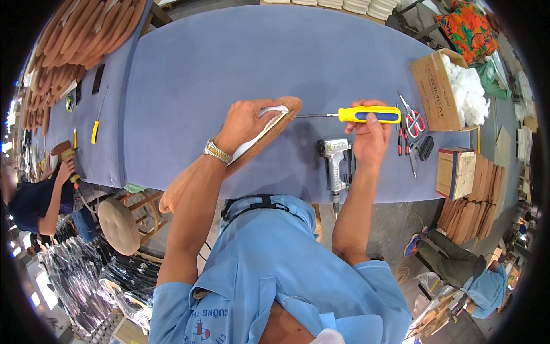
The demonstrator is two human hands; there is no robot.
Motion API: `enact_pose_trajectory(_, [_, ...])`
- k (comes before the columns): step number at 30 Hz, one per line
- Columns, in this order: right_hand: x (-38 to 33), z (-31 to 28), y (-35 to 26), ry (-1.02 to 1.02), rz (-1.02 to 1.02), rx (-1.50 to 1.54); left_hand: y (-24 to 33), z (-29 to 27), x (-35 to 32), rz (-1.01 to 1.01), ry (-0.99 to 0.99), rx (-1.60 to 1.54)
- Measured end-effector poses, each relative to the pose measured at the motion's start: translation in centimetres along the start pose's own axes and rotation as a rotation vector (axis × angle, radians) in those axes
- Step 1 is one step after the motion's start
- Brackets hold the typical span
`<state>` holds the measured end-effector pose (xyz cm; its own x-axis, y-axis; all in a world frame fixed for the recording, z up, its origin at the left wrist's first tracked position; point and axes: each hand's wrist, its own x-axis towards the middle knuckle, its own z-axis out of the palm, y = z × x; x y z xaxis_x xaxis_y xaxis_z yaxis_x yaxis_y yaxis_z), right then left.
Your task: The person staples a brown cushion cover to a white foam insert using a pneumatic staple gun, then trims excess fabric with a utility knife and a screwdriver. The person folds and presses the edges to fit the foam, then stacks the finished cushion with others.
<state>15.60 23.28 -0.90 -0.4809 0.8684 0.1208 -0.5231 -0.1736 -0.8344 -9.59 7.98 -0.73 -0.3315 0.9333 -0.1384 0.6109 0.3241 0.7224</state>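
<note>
My left hand (243, 123) grips a long, narrow brown padded piece (252, 153), its fingers curled over a white strip along its open side. The piece slants from the table down to the lower left, partly behind my forearm. In my right hand (369, 135) is a screwdriver (366, 114) with a yellow and blue handle. Its thin shaft points left and meets the padded piece's edge near the far end; whether the tip is inside cannot be made out. Close to my right wrist, a silver air staple gun (336, 163) lies on the blue-covered table (229, 57).
Right of my hand lie scissors (413, 120), red-handled pliers (402, 140) and a black stapler-like tool (424, 149). A carton (435, 92) of white stuffing stands at the table's right edge. Brown pads (86, 34) are stacked far left. Co-workers (487, 289) are on both sides; a stool (118, 225) stands left.
</note>
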Motion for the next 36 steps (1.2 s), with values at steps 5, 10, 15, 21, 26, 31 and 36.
enact_pose_trajectory(5, [0.3, 0.3, 0.8, -0.039, 0.008, -0.087, -0.1, 0.2, -0.1, 0.026, 0.018, -0.009])
enact_pose_trajectory(10, [0.4, 1.0, 0.4, -0.054, 0.046, -0.163, 0.7, -0.1, -0.4, -0.021, -0.003, 0.003])
enact_pose_trajectory(15, [0.5, 1.2, -0.2, -0.136, 0.04, -0.199, 0.3, 0.3, -0.6, 0.042, 0.044, -0.006])
enact_pose_trajectory(21, [0.2, 2.8, -1.3, -0.224, 0.001, -0.39, 0.4, 0.3, -0.5, 0.013, 0.018, -0.005])
enact_pose_trajectory(26, [1.2, 1.4, 0.0, -0.183, 0.071, -0.219, 0.2, 0.3, -0.4, 0.011, 0.015, 0.012])
enact_pose_trajectory(31, [1.7, -2.6, 3.5, -0.077, 0.207, 0.142, 0.3, 0.0, -0.3, 0.043, 0.031, -0.015])
enact_pose_trajectory(36, [1.7, -4.1, 5.3, -0.091, 0.27, 0.29, 0.1, -0.1, -0.2, 0.027, 0.01, -0.026])
